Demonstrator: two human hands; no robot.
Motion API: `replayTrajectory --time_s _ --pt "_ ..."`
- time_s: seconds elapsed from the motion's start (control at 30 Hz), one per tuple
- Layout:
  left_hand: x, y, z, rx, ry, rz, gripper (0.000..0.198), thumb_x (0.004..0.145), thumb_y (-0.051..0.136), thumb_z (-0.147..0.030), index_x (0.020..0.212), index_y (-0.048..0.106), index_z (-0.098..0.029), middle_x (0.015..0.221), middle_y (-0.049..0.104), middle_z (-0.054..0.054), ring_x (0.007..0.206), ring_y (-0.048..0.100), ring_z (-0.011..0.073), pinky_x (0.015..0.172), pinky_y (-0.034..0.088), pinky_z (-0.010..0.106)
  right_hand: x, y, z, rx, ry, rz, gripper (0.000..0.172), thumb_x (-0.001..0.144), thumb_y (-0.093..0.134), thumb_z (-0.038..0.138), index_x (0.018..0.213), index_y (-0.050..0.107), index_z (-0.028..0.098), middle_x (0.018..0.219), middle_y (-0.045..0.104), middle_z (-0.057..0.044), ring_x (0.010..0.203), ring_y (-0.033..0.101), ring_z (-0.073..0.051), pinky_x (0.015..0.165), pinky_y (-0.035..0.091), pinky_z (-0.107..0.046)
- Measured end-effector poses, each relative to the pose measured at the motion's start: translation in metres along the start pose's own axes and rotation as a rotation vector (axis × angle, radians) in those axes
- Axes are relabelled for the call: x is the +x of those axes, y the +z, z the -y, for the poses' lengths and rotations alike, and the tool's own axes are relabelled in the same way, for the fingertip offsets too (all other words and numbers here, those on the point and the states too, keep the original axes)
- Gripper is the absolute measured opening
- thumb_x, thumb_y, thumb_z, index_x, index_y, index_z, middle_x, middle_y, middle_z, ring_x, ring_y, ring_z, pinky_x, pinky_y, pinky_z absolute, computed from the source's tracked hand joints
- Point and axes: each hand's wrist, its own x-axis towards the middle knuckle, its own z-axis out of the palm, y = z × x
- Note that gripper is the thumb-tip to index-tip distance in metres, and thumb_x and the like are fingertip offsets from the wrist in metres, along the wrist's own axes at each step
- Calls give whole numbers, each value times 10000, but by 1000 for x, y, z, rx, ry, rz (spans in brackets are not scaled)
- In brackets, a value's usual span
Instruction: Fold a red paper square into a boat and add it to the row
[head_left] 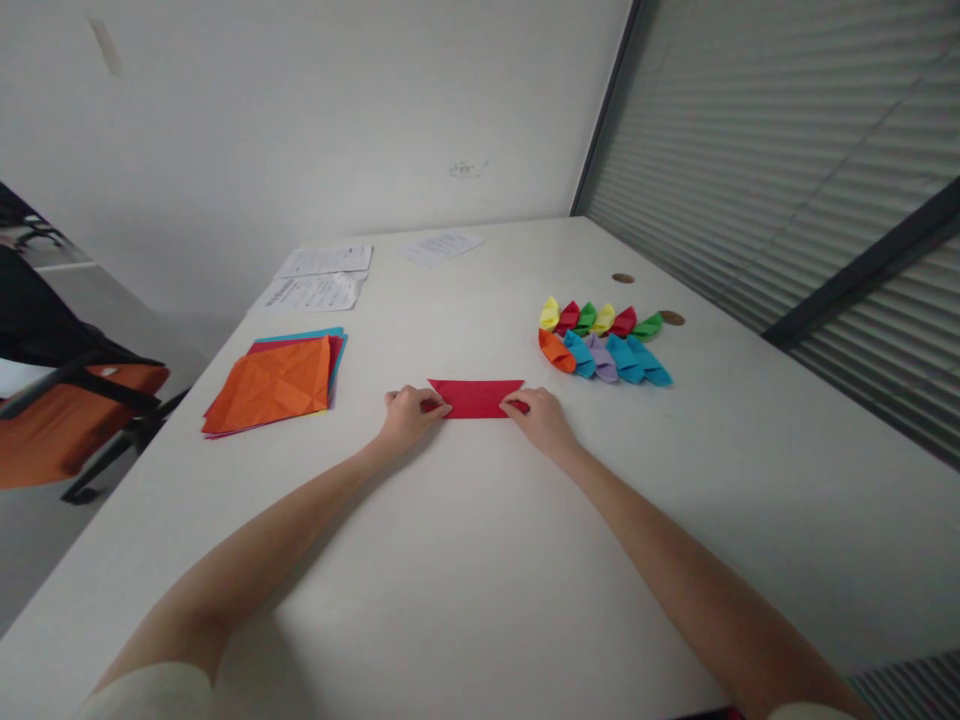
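A folded red paper [477, 396], shaped like a flat trapezoid, lies on the white table [480, 560] in front of me. My left hand [407, 415] pinches its left near corner with curled fingers. My right hand [541, 417] presses and pinches its right near corner in the same way. Both forearms stretch out over the table toward the paper.
A stack of coloured paper sheets [276, 385], orange on top, lies to the left. Several small folded paper shapes [600, 340] in many colours sit in two rows to the right. Printed sheets [319, 280] lie at the far edge. An orange chair [67, 420] stands left of the table.
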Motion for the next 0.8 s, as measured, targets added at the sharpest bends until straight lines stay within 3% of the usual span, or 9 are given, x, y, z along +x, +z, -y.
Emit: replayTrajectory --time_s 0.23,0.43,0.8 --pt "1 1 1 27 -28 -16 222 820 660 -424 765 738 -223 776 727 32 875 623 237 874 342 416 -2 -4 3 -103 -5 18 135 884 613 291 898 736 239 928 734 -52 836 577 -228 813 424 -376" --pt "1 4 6 3 129 48 211 878 619 -345 1042 737 -283 883 749 26 874 616 210 878 356 398 -1 -7 2 -147 -22 36 125 881 622 300 888 729 236 916 712 -58 820 545 -225 788 404 -362" --pt "0 0 -1 169 231 44 176 903 589 -299 930 760 -267 910 729 32 884 598 213 841 351 377 -3 -5 4 -149 -16 24 135 899 592 292 884 717 244 912 704 -49 827 525 -228 778 381 -359"
